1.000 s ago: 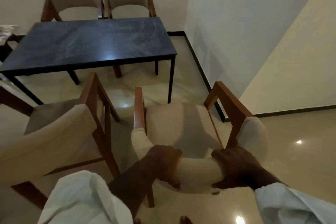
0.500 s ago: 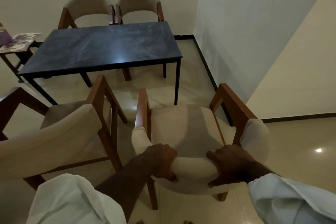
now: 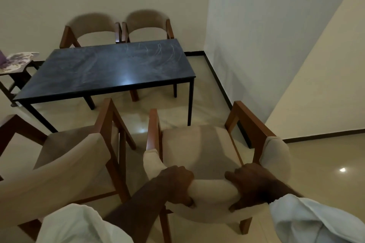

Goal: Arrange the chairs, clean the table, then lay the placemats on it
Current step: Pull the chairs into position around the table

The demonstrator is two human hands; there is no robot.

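Two hands are gripping the chair (image 3: 197, 150) by its curved, padded beige backrest: left hand (image 3: 175, 181) and right hand (image 3: 254, 185) are lying side by side, fingers (image 3: 232, 174) curling tightly over the cushion, forearms reaching forward. The chair, framed in angular brown wood, is standing on the glossy floor (image 3: 316, 163) just short of the dark, smeared rectangular counter (image 3: 110, 71), beside a second chair (image 3: 65, 156)

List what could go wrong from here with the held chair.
1. The held chair stands close beside the neighbouring chair; their wooden arms could knock together.
2. The table leg stands just ahead of its seat; pushed straight in, the chair may hit it.
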